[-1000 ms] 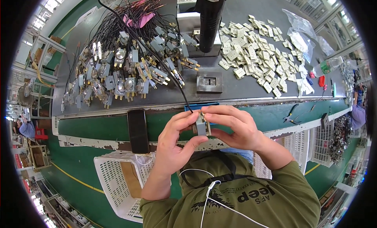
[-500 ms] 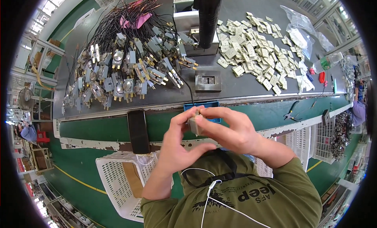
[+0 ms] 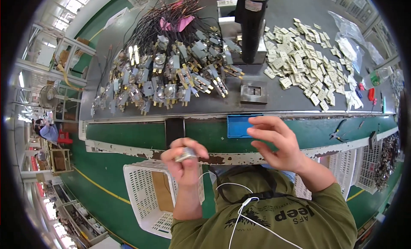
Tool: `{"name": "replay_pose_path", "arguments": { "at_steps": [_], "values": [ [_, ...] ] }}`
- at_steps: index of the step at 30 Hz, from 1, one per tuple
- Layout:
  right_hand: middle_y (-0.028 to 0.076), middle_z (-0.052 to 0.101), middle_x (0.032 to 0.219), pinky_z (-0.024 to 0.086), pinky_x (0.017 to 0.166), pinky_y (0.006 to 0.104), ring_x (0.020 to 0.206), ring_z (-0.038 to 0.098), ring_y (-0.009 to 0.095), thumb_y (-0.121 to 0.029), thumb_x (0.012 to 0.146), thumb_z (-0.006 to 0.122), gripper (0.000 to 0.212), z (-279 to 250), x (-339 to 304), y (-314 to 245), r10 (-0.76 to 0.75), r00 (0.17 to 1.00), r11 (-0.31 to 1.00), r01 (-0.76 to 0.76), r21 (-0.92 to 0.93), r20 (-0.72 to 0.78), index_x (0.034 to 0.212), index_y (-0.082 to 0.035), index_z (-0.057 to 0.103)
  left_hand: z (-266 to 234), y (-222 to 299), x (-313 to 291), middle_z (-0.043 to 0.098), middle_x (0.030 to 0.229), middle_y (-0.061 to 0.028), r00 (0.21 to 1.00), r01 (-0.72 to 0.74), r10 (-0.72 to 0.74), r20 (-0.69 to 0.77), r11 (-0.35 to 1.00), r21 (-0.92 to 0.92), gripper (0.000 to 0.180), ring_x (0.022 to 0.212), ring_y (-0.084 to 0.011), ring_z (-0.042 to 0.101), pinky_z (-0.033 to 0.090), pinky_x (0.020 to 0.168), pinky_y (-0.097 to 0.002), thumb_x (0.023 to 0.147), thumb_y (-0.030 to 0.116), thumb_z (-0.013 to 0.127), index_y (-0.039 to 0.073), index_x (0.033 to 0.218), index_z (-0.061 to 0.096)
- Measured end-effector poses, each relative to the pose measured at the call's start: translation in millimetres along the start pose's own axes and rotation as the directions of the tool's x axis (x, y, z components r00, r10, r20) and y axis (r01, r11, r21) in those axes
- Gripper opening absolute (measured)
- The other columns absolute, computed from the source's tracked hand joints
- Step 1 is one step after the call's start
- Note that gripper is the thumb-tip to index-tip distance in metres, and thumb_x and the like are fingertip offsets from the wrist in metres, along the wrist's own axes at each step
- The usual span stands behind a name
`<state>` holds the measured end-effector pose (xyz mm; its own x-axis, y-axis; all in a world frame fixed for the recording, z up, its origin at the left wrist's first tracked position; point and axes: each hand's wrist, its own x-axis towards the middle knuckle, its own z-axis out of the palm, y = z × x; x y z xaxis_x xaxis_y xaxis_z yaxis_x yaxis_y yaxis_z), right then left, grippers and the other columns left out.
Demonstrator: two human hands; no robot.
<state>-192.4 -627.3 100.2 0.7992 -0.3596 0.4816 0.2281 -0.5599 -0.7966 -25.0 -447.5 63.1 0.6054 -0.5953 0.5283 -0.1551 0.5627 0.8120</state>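
Observation:
My left hand (image 3: pixel 182 157) is closed on a small grey block-shaped part (image 3: pixel 186 154), held above the white basket; motion blurs it and the fingers cover much of it. My right hand (image 3: pixel 276 142) is empty, its fingers apart and curved, just right of a shallow blue tray (image 3: pixel 239 128). Behind that tray stands a metal fixture block (image 3: pixel 254 92) with a rectangular recess. A heap of grey-housed parts with metal prongs (image 3: pixel 169 73) and black wires covers the left of the table. Small cream plates with holes (image 3: pixel 306 62) lie heaped at right.
A black upright post (image 3: pixel 252 26) rises from a machine behind the fixture. A dark phone (image 3: pixel 174 131) lies on the green ledge, pliers (image 3: pixel 338 131) at its right. White baskets (image 3: pixel 141 197) stand below the edge. A plastic bottle (image 3: pixel 379 77) lies far right.
My hands have come apart. The left moved down and left with the grey part; the right let go and opened, uncovering the blue tray. The whole view has shifted.

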Motion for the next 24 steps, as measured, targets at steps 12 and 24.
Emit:
{"name": "replay_pose_path", "arguments": {
  "at_steps": [12,24],
  "values": [
    [0.017,0.052,0.124,0.051,0.083,0.031,0.094,0.061,0.019,0.012,0.085,0.056,0.032,9.7,-14.6,27.0,0.153,0.988,0.988,-0.152,-0.025,0.037,0.116,0.001,0.058,-213.6,73.8,-91.4,0.047,0.13,-0.01,0.764,0.357,0.133,-0.631,0.728,0.586,0.056,0.116,-0.0166,0.046,0.035,0.104,-0.0289,0.095,-0.001,0.052,-0.001,0.146,0.03],
    [0.018,0.049,0.13,0.051,0.087,0.0312,0.102,0.06,0.018,0.008,0.091,0.053,0.029,8.0,-29.9,37.3,0.233,0.972,0.972,-0.233,0.027,0.003,0.12,0.002,0.056,-309.1,5.4,-233.6,0.046,0.133,-0.0134,0.191,0.24,-0.062,-0.98,0.971,-0.014,0.047,0.118,-0.0228,0.047,0.039,0.102,-0.0382,0.095,0.004,0.053,-0.001,0.139,0.035]
  ]
}}
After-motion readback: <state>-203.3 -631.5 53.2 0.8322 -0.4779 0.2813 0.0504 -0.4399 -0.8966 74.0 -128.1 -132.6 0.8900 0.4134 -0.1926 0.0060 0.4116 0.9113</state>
